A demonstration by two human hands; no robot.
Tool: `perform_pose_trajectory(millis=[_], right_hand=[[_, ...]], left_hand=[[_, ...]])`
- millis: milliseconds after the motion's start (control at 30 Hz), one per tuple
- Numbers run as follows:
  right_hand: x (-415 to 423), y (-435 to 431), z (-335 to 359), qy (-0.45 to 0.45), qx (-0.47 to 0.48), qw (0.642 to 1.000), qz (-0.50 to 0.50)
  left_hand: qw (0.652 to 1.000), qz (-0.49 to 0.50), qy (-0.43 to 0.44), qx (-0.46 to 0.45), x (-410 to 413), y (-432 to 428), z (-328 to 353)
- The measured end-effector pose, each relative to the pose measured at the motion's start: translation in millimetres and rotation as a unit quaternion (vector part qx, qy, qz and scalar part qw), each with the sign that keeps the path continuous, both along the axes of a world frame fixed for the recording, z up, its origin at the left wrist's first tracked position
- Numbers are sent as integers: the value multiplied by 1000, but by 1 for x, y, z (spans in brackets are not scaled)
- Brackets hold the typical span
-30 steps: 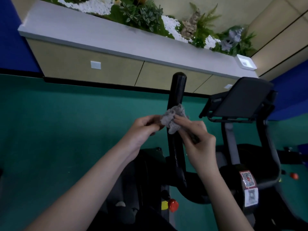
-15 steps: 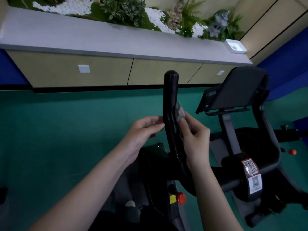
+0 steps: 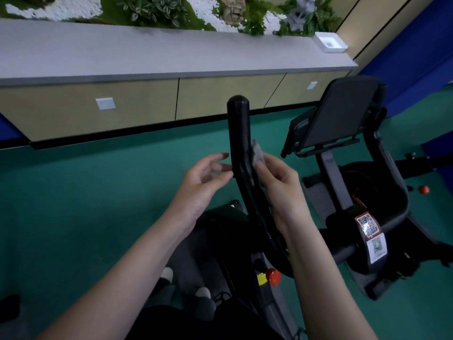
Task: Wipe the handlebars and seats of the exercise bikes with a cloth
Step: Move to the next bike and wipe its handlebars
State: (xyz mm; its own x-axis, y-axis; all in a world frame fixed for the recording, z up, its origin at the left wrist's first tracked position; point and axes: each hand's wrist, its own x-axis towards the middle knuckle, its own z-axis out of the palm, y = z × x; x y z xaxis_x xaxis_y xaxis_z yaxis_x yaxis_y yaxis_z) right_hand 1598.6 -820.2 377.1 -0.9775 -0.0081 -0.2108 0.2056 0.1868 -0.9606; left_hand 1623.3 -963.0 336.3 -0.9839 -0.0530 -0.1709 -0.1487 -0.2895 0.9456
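A black handlebar (image 3: 239,133) of the near exercise bike rises upright in the middle of the view. My right hand (image 3: 277,185) presses a small grey cloth (image 3: 257,153) against the bar's right side; most of the cloth is hidden by my fingers and the bar. My left hand (image 3: 203,182) hovers just left of the bar with its fingers spread, holding nothing. A second exercise bike stands to the right, with its black console panel (image 3: 343,111) tilted up.
A long cabinet with a grey top (image 3: 171,57) and plants runs along the back, a white tray (image 3: 331,42) at its right end. Red knobs (image 3: 273,276) (image 3: 424,189) stick out from the bikes. Green floor (image 3: 85,204) lies to the left. My shoes (image 3: 203,294) show below.
My left hand let go of the cloth and opened beside the bar. My right hand carried the cloth onto the bar's right side. The view tilted downward.
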Motion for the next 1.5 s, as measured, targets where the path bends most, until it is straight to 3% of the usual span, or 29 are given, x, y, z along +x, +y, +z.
perform_pose_trajectory(millis=[167, 333, 500, 800, 867, 967, 1067, 1133, 1233, 1400, 1500], right_hand=[[30, 12, -2, 80, 102, 991, -44], [22, -13, 5, 276, 227, 932, -58], [26, -9, -1, 375, 325, 867, 46], [9, -7, 11, 433, 383, 790, 204], [14, 5, 13, 402, 390, 798, 223], [30, 21, 15, 359, 360, 839, 193], [42, 19, 11, 341, 337, 865, 147], [47, 16, 9, 344, 350, 860, 140], [58, 24, 8, 340, 364, 854, 146], [52, 11, 7, 296, 320, 899, 37], [43, 8, 7, 203, 256, 945, -18]], left_hand=[[998, 25, 31, -42, -29, -16, 22], [998, -5, 48, -46, -59, -20, 37], [998, -33, 42, -28, -63, -27, 33], [998, -37, 41, -7, -60, -27, 36], [998, -39, 40, -19, -60, -27, 38], [997, -38, 50, -48, -59, -28, 39], [986, 22, 75, -148, -57, -27, 38], [945, 106, 146, -273, -52, -27, 36], [842, 160, 284, -430, -46, -32, 36], [702, 98, 433, -557, -48, -34, 41], [641, 39, 475, -602, -50, -32, 38]])
